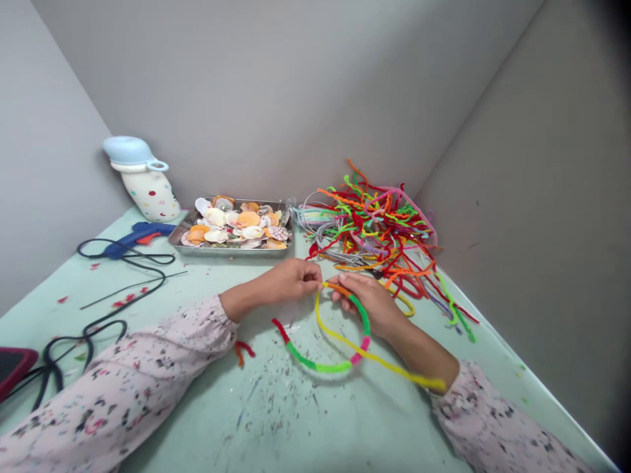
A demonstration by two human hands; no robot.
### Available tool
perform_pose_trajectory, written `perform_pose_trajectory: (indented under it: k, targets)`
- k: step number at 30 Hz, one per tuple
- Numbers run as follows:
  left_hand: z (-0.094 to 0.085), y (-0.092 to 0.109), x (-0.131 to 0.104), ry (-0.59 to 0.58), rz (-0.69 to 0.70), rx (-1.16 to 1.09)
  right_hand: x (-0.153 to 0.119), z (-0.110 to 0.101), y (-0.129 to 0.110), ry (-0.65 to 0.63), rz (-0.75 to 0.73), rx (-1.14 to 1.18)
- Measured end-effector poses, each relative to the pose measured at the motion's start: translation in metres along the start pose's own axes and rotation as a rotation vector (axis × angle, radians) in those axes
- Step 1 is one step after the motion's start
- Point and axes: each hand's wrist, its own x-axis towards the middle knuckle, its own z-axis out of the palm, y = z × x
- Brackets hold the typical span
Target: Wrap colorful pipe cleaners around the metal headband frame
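Note:
Above the middle of the table, my left hand (294, 278) is closed in a pinch on the end of a yellow pipe cleaner (389, 362). That pipe cleaner curves down and crosses to the right, its free end over my right wrist. My right hand (373, 303) grips the orange part of a curved, multicoloured pipe-cleaner ring (325, 368) beside my left fingertips. Green, pink, light green and red sections follow around the ring, which is open at its red end. Some fingertips of my right hand are hidden behind the ring.
A metal tray (231, 251) of seashells stands at the back, left of a tangled pile of pipe cleaners (379, 223). On the left are a blue glue gun (121, 244), its looped black cord (106, 322), and a white bottle (150, 194). Red-orange scraps (244, 351) lie near my left sleeve.

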Motion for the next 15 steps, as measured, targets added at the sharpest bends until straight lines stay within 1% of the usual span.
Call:
perform_pose_trajectory:
  k: [5,8,10,15]
  targets:
    - [0.0006,-0.0019,0.0003,-0.001,-0.056,-0.198,0.0001,-0.0023,0.0018,0.007,-0.013,0.021]
    - [0.0016,-0.0028,0.0013,0.030,-0.108,-0.263,-0.0022,0.0004,0.0033,0.019,-0.108,-0.101]
    - [0.0029,-0.0030,0.0020,0.046,-0.115,-0.262,-0.0039,0.0032,0.0038,0.052,-0.166,-0.209]
    - [0.0090,-0.0016,0.0027,0.091,-0.032,-0.135,-0.0037,0.0059,0.0064,0.160,-0.282,-0.414]
